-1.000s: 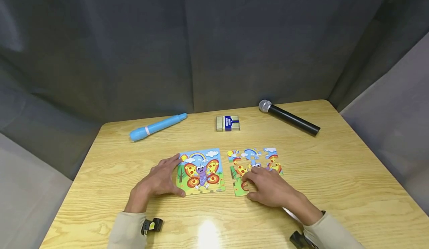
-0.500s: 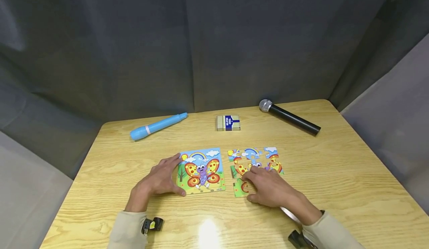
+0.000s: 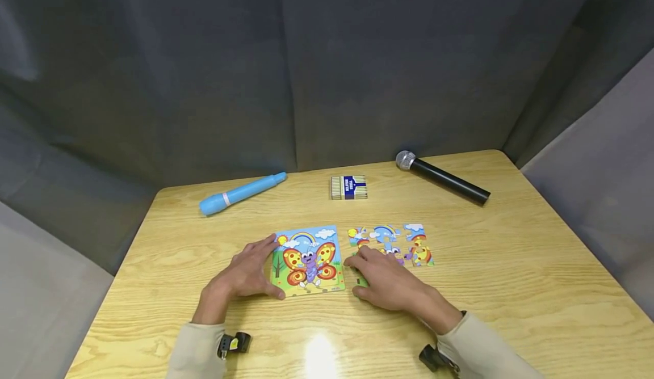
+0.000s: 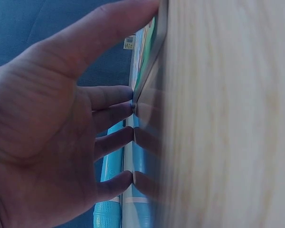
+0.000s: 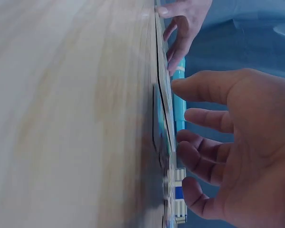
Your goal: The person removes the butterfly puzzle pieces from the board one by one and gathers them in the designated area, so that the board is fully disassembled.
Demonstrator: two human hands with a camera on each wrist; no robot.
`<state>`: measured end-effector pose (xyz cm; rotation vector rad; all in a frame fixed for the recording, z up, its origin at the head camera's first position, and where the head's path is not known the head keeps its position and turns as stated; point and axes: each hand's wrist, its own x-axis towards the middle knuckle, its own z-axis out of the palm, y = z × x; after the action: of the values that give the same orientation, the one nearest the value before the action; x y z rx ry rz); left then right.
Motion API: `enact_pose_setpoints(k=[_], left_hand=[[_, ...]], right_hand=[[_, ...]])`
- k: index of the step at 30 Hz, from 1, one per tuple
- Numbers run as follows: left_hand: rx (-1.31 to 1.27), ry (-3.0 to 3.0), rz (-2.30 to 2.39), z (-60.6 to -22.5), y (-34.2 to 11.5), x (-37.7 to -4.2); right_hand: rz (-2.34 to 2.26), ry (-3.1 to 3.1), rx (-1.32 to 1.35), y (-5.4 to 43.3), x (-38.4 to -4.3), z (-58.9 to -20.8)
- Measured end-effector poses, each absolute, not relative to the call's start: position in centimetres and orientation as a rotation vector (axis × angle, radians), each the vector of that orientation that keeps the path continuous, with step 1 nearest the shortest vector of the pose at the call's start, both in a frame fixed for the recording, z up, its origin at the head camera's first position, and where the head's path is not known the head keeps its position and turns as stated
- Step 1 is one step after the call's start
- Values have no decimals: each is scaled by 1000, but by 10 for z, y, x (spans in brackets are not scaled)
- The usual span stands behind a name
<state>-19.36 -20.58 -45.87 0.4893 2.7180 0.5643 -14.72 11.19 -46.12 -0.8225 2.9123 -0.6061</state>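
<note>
In the head view, a butterfly picture puzzle board (image 3: 309,262) lies flat on the wooden table. My left hand (image 3: 245,271) is spread along its left side, thumb at the lower left corner and fingertips at the upper left. The left wrist view shows the thumb against the board's edge (image 4: 152,59). To the right lie loose jigsaw pieces (image 3: 421,254) with the same butterfly picture. My right hand (image 3: 388,277) is over the left and lower pieces, hiding most of them. Its fingers are loosely bent with nothing between them in the right wrist view, close to a piece (image 5: 156,116).
Behind the puzzle, a light-blue tube with a white band (image 3: 242,193) lies at the left. A striped pack with a blue label (image 3: 349,188) lies at the middle back, and a black microphone (image 3: 449,181) at the right. Dark curtain (image 3: 296,72) hangs past the far table edge.
My right hand has moved left, from the middle pieces to the left ones beside the board, uncovering pieces at the right. My left hand stays in place on the board.
</note>
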Motion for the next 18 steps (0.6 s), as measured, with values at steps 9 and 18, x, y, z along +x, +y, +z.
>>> enact_pose_setpoints(k=[9, 18], left_hand=[[489, 2713, 579, -459, -205, -193], [482, 2706, 579, -460, -206, -194]], right_hand=[[-599, 2881, -891, 86, -154, -457], [-562, 2859, -970, 64, -158, -454]])
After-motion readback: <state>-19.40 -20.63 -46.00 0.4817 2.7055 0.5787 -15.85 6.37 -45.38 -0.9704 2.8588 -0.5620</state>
